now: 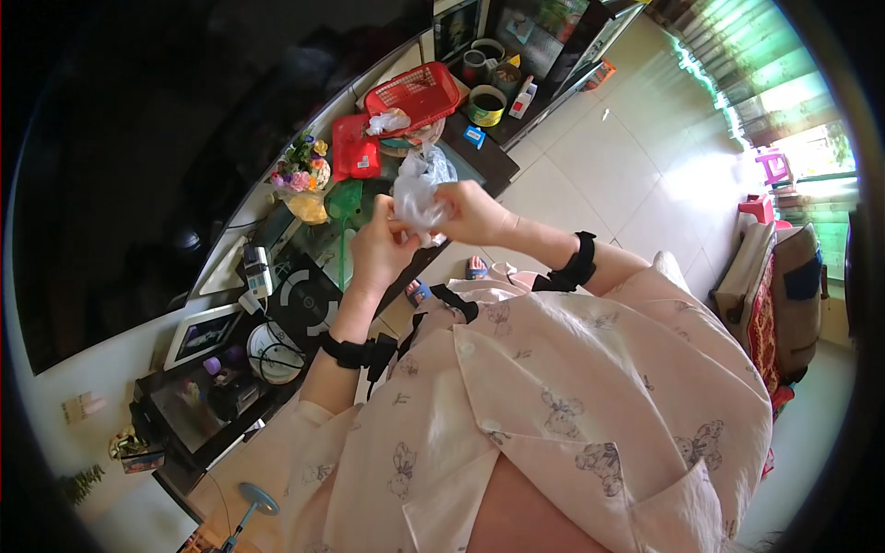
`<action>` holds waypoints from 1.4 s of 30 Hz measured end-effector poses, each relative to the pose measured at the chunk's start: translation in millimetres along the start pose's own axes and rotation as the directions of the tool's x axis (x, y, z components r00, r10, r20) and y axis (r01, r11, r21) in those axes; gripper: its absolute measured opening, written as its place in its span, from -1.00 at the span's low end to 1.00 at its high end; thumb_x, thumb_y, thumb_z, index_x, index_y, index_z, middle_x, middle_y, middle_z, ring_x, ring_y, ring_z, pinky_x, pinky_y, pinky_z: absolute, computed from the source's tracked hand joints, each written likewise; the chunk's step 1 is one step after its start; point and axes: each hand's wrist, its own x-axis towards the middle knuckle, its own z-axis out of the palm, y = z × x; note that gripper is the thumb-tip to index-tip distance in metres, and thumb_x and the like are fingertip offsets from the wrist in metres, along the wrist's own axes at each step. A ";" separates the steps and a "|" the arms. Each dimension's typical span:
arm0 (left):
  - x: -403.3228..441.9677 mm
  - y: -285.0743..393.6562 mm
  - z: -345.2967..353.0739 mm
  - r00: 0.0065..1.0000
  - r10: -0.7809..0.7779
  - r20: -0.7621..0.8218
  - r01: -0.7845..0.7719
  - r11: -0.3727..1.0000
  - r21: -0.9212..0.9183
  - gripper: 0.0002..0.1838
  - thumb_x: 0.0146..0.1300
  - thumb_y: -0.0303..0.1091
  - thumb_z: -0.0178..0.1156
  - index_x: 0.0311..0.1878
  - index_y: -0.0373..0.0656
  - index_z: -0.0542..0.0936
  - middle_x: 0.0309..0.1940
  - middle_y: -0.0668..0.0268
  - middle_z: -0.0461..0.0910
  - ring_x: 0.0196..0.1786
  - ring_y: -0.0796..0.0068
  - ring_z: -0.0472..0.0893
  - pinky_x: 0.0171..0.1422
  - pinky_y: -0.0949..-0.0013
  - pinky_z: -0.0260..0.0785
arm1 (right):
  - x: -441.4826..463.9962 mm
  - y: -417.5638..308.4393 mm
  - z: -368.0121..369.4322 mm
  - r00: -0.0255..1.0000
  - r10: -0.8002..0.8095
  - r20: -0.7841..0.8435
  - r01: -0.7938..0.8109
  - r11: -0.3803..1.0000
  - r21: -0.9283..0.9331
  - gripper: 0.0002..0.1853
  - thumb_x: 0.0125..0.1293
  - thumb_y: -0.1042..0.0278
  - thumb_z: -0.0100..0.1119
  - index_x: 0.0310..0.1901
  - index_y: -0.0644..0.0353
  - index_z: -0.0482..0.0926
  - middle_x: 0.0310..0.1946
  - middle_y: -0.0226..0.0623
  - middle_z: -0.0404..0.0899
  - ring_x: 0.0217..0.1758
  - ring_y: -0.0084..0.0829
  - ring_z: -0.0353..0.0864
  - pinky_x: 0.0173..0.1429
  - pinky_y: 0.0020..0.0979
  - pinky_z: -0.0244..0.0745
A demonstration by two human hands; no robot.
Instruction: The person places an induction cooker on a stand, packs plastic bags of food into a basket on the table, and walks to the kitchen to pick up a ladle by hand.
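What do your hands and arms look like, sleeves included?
The left hand and right hand wear no gloves. A black strap rings the left forearm, with a boxy dark piece and thin black cord beside it; a broad black band rings the right forearm. The pale pinkish sleeves belong to a shirt printed with grey line-drawn bears.

A whitish, see-through plastic bag [419, 198], thin and crumpled, bunched up between the left hand [379, 249] and the right hand [475, 214], its looser end puffed out beyond the fingers, seen against the dark cabinet's [487, 162] edge
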 end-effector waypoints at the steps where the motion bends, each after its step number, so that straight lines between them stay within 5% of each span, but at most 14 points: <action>1: -2.2 2.9 0.5 0.998 -0.044 0.043 0.038 0.990 0.136 -0.52 -0.10 -0.28 0.40 -0.15 -0.08 0.35 -0.51 0.22 0.61 -0.37 0.11 0.63 -0.33 0.20 0.43 | 2.4 16.5 11.0 0.972 -0.231 -0.031 0.224 0.963 -0.153 -0.77 -0.07 0.35 0.32 -0.44 0.31 0.51 -0.55 -0.08 0.51 -0.43 -0.12 0.59 -0.36 -0.30 0.44; 2: -4.4 -3.3 6.1 0.991 0.125 -0.038 -0.122 0.989 0.078 -0.50 -0.13 -0.30 0.40 -0.10 -0.06 0.39 -0.44 0.20 0.62 -0.28 0.10 0.63 -0.25 0.18 0.43 | 3.6 20.1 17.5 0.967 -0.255 -0.026 0.249 0.957 -0.147 -0.75 -0.07 0.32 0.33 -0.44 0.30 0.51 -0.55 -0.08 0.51 -0.42 -0.07 0.57 -0.34 -0.29 0.44; 7: -15.6 -14.2 14.8 0.987 0.109 -0.117 -0.127 0.979 -0.158 -0.51 -0.15 -0.36 0.41 -0.16 -0.10 0.36 -0.42 0.23 0.63 -0.24 0.14 0.63 -0.20 0.26 0.42 | -0.7 8.4 24.8 0.963 -0.252 -0.091 0.240 0.962 -0.130 -0.65 -0.12 0.22 0.40 -0.41 0.31 0.52 -0.54 -0.08 0.53 -0.41 -0.10 0.59 -0.32 -0.27 0.45; 9: -18.7 -22.5 18.0 0.992 0.108 -0.062 -0.120 0.966 -0.228 -0.48 -0.15 -0.39 0.41 -0.16 -0.12 0.31 -0.46 0.26 0.63 -0.26 0.18 0.64 -0.23 0.28 0.41 | -0.2 16.1 24.8 0.999 0.053 0.000 -0.052 0.994 -0.100 -0.54 -0.17 0.13 0.44 -0.36 0.33 0.52 -0.53 -0.07 0.55 -0.41 -0.16 0.62 -0.30 -0.28 0.46; 14: -28.4 -27.4 11.3 0.993 0.108 -0.046 -0.114 0.976 -0.184 -0.46 -0.20 -0.41 0.42 -0.18 -0.12 0.29 -0.48 0.29 0.64 -0.29 0.21 0.63 -0.26 0.31 0.41 | 0.8 7.1 38.2 0.998 0.049 0.035 -0.044 0.990 -0.131 -0.45 -0.23 0.03 0.46 -0.34 0.36 0.53 -0.44 -0.04 0.60 -0.32 -0.15 0.64 -0.23 -0.27 0.50; 19: -31.2 -39.2 -11.7 0.989 0.105 -0.107 -0.101 0.994 0.042 -0.48 -0.21 -0.40 0.43 -0.22 -0.11 0.30 -0.50 0.30 0.62 -0.36 0.19 0.61 -0.31 0.29 0.39 | 21.9 1.0 59.5 0.989 0.136 0.051 -0.105 0.914 -0.391 -0.12 -0.28 -0.14 0.41 0.01 0.39 0.40 -0.17 0.03 0.57 -0.08 -0.03 0.58 -0.01 -0.15 0.47; 21: -37.1 -48.6 -21.9 0.991 0.089 -0.103 -0.091 0.996 -0.010 -0.49 -0.17 -0.45 0.43 -0.24 -0.10 0.28 -0.52 0.34 0.61 -0.40 0.35 0.62 -0.37 0.40 0.35 | 30.8 3.7 67.8 0.971 0.214 0.105 -0.155 0.901 -0.404 -0.06 -0.29 -0.14 0.41 0.09 0.35 0.32 -0.13 0.01 0.56 -0.07 -0.04 0.58 -0.01 -0.15 0.46; 25: -47.2 -74.7 -45.5 0.996 -0.083 -0.043 0.048 0.848 -0.528 -0.53 -0.06 -0.60 0.37 -0.32 -0.08 0.22 -0.41 0.26 0.65 -0.37 0.83 0.50 -0.34 0.69 0.27 | 40.0 -1.3 86.4 0.959 0.277 0.068 -0.245 0.923 -0.296 -0.10 -0.27 -0.13 0.40 0.07 0.32 0.30 -0.11 -0.04 0.56 -0.06 -0.08 0.58 -0.02 -0.22 0.48; 27: -53.6 -86.2 -58.4 0.990 -0.131 0.050 0.119 0.588 -0.800 -0.56 -0.02 -0.64 0.33 -0.33 -0.06 0.22 -0.34 0.19 0.64 -0.31 0.74 0.54 -0.20 0.65 0.36 | 41.9 0.2 97.8 0.963 0.238 0.127 -0.237 0.971 -0.024 -0.12 -0.24 -0.08 0.42 0.09 0.28 0.31 -0.12 -0.08 0.57 -0.07 -0.12 0.59 -0.01 -0.27 0.48; 29: -55.4 -93.3 -77.0 0.988 -0.079 0.131 0.153 0.526 -0.837 -0.59 0.01 -0.67 0.29 -0.30 -0.06 0.24 -0.34 0.22 0.64 -0.24 0.62 0.59 -0.07 0.53 0.41 | 41.8 -1.5 103.4 0.971 0.182 0.157 -0.195 0.978 0.073 -0.14 -0.20 -0.03 0.43 0.13 0.23 0.31 -0.11 -0.12 0.57 -0.02 -0.19 0.58 0.06 -0.30 0.45; 31: -54.4 -105.6 -83.1 0.986 -0.053 0.156 0.160 0.538 -0.828 -0.59 0.01 -0.67 0.29 -0.29 -0.06 0.25 -0.34 0.24 0.64 -0.20 0.57 0.61 -0.05 0.50 0.42 | 43.3 -8.7 111.5 0.937 -0.163 0.308 -0.001 0.883 0.469 -0.17 -0.18 0.01 0.45 0.14 0.18 0.33 -0.06 -0.19 0.55 0.06 -0.27 0.53 0.19 -0.24 0.34; 34: -51.3 -107.1 -80.6 0.973 0.011 0.232 0.182 0.588 -0.788 -0.59 0.00 -0.65 0.30 -0.29 -0.06 0.26 -0.37 0.31 0.63 -0.32 0.71 0.54 -0.18 0.61 0.37 | 48.3 -12.3 136.8 0.935 -0.328 0.137 0.302 0.936 0.182 -0.28 -0.16 0.00 0.43 0.07 0.12 0.43 -0.02 -0.23 0.54 0.12 -0.29 0.48 0.26 -0.18 0.24; 38: -39.4 -93.8 -87.4 0.988 0.091 0.127 -0.006 0.835 -0.551 -0.57 -0.06 -0.62 0.34 -0.31 -0.05 0.26 -0.43 0.45 0.59 -0.55 0.83 0.12 -0.44 0.71 0.01 | 65.1 38.8 169.5 0.956 -0.280 0.086 0.285 0.957 -0.060 -0.48 -0.15 0.01 0.36 -0.12 0.05 0.55 -0.09 -0.26 0.55 0.09 -0.26 0.47 0.22 -0.21 0.24; 42: -36.4 -96.2 -88.8 0.990 0.042 0.137 0.027 0.882 -0.470 -0.58 -0.06 -0.62 0.33 -0.33 -0.07 0.25 -0.42 0.44 0.58 -0.55 0.80 0.07 -0.45 0.68 -0.02 | 76.8 69.5 149.0 0.918 -0.346 0.194 0.376 0.914 -0.149 -0.67 -0.05 0.18 0.27 -0.20 0.04 0.56 -0.15 -0.39 0.57 0.06 -0.36 0.49 0.24 -0.20 0.18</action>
